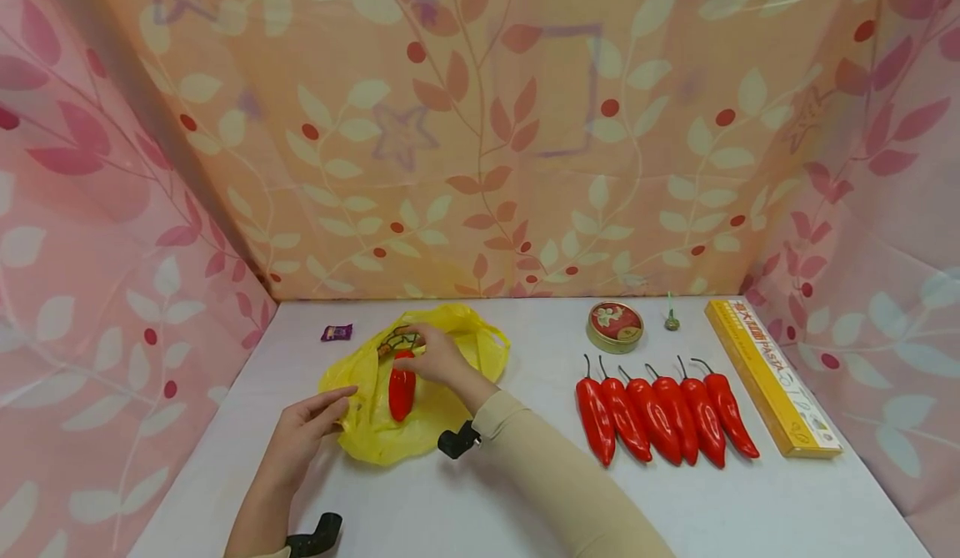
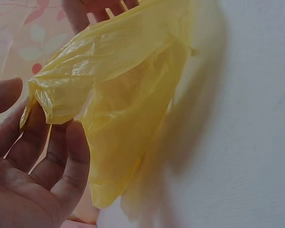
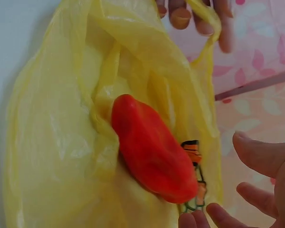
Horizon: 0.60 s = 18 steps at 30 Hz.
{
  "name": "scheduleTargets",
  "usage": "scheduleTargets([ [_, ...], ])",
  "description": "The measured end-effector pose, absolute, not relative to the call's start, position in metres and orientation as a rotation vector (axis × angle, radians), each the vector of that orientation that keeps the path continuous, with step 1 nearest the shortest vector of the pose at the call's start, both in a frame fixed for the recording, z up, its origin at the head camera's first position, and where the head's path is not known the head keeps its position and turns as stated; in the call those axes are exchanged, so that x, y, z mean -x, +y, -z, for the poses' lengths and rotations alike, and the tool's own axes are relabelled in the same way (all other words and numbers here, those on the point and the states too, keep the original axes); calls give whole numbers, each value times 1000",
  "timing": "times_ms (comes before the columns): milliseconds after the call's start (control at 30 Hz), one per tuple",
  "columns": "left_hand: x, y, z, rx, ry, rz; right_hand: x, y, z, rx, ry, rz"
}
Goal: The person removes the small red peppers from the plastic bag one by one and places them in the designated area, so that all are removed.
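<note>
A yellow plastic bag (image 1: 450, 424) lies spread on the table with its mouth facing up. Inside it is a red chili pepper (image 1: 402, 393), beside a small black, orange and green patterned item (image 3: 193, 152). My right hand (image 1: 438, 358) reaches over the bag; in the right wrist view its thumb and fingers are spread apart near the pepper's end, without gripping it. At the bag's left edge, my left hand (image 1: 300, 433) holds the rim with bent fingers (image 2: 78, 142), its thumb away from the plastic. Part of those fingers is hidden behind the bag.
Several red chili peppers (image 1: 663, 416) lie in a row to the right. Behind them are a round red-and-gold tin (image 1: 615, 326) and a small green stemmed piece (image 1: 672, 321). A yellow pasta box (image 1: 772, 379) lies far right; a purple wrapped candy (image 1: 337, 333) lies back left. Patterned cloth (image 1: 480, 166) encloses the table.
</note>
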State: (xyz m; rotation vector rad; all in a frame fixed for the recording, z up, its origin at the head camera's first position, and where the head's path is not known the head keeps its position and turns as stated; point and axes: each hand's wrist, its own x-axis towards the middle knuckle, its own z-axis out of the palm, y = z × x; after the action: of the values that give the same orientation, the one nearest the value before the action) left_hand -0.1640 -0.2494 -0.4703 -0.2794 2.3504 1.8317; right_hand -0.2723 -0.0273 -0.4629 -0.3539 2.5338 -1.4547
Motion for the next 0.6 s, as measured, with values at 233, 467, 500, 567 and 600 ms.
scheduleTargets([
  [233,164,-249,471,245,2357,-1832,276,-39,479,213,2582,1348],
  [467,168,-248,470,219,2371,-1826,275,-42,488,254,2665,1210],
  [500,168,-248,469,224,2369,-1825,275,-43,489,259,2662,1203],
  [567,167,-248,469,236,2368,-1818,273,-43,491,263,2645,1208],
  [600,167,-248,469,240,2365,-1820,272,-43,492,254,2630,1224],
])
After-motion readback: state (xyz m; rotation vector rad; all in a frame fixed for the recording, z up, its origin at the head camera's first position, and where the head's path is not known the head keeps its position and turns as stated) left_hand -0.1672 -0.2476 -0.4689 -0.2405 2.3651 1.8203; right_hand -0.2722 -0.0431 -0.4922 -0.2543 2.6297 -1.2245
